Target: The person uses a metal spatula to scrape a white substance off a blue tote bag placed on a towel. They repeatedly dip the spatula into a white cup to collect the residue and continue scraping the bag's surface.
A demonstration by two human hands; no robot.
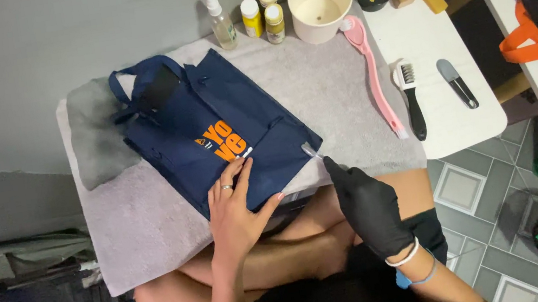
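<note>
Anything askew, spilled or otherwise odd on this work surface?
No spill or damage shows. The navy tote bag lies skewed across the grey towel, and only the right hand wears a black glove; the left hand is bare.

A navy-blue fabric tote bag (209, 131) with orange lettering lies flat in the middle of the frame, turned on a slant so its looped handles point to the upper left and its bottom edge to the lower right. Its near corner hangs slightly over the front edge of the support. A small thin pale tool (312, 152) touches the bag's lower-right edge.
</note>
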